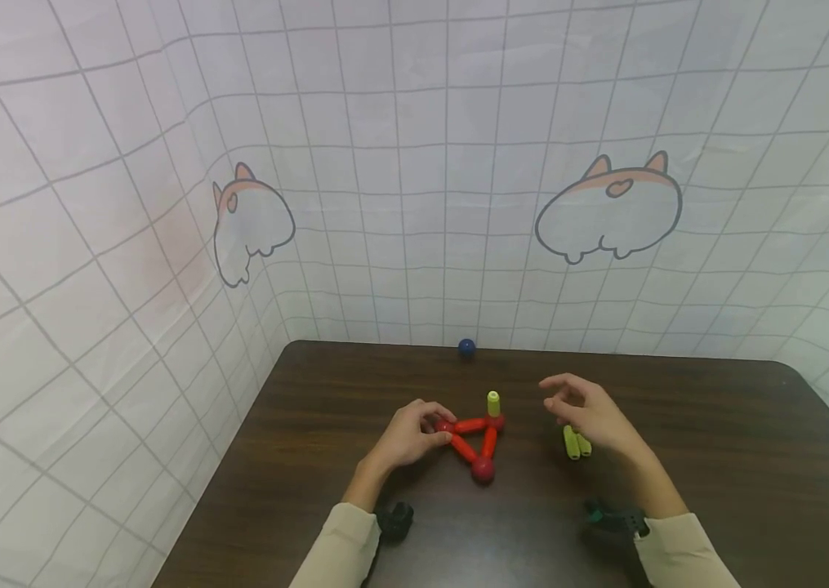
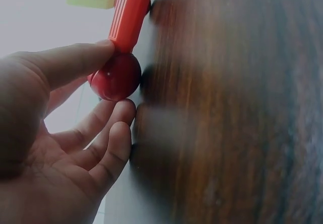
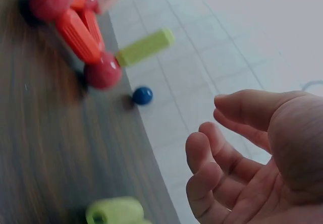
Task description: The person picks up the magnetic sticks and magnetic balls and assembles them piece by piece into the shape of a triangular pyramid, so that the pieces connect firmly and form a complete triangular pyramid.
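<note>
A flat triangle of red rods and red balls lies on the table. From its back right ball a yellow-green rod stands upright. My left hand grips the triangle's left corner ball, thumb at the joint with a red rod and fingertips against the ball's other side. Right of the triangle, my right hand hovers with loosely bent fingers, holding nothing. Close under it lie two loose yellow-green rods, side by side.
A blue ball sits at the table's back edge, near the white grid-patterned curtain. Dark wrist devices show by both sleeves. The dark wood table extends right of my right hand.
</note>
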`<state>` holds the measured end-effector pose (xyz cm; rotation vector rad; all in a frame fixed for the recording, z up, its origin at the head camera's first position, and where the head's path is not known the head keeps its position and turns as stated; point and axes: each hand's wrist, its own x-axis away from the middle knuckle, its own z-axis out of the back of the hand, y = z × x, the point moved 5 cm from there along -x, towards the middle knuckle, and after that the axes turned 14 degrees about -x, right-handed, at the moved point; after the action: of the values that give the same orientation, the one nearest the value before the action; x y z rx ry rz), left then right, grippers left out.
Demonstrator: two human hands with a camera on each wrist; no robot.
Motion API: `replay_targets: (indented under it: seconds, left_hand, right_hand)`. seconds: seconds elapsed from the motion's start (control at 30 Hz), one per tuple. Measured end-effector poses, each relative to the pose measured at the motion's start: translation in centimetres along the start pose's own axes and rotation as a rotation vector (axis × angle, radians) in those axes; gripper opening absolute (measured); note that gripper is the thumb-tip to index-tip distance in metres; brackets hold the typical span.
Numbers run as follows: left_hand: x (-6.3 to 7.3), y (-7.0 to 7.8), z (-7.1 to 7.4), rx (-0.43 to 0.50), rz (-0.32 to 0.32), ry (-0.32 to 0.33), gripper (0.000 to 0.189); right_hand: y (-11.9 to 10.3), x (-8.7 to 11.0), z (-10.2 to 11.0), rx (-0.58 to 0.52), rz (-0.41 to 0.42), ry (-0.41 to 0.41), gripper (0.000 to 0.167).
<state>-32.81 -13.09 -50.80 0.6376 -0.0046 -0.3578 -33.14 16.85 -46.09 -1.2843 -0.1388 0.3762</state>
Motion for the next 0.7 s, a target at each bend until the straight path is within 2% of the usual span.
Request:
replay_targets:
  seconds: [0.13,0.3,0.5,0.7]
  left_hand:
    - [0.0,0.0,0.0,-0.006,0.004,0.017,0.019]
    - [0.0,0.1,0.1,0.003,0.028,0.029,0.020]
    - [0.1,0.0,0.1,0.005,0.058,0.045,0.020]
    - [0.0,0.0,0.1,-0.004,0.064,0.057,0.020]
  right_hand:
    - [0.8,0.9,1.9,0.014,-0.022,0.053,0.035]
    - [2.3,1.9,3.2,0.107,-0.074,0.071,0.036]
    - [4.3,2.7,3.5,0.169,-0.161,0.035,0.038]
    - [5.1,2.9,3.5,0.194,-0.179,0.029,0.041]
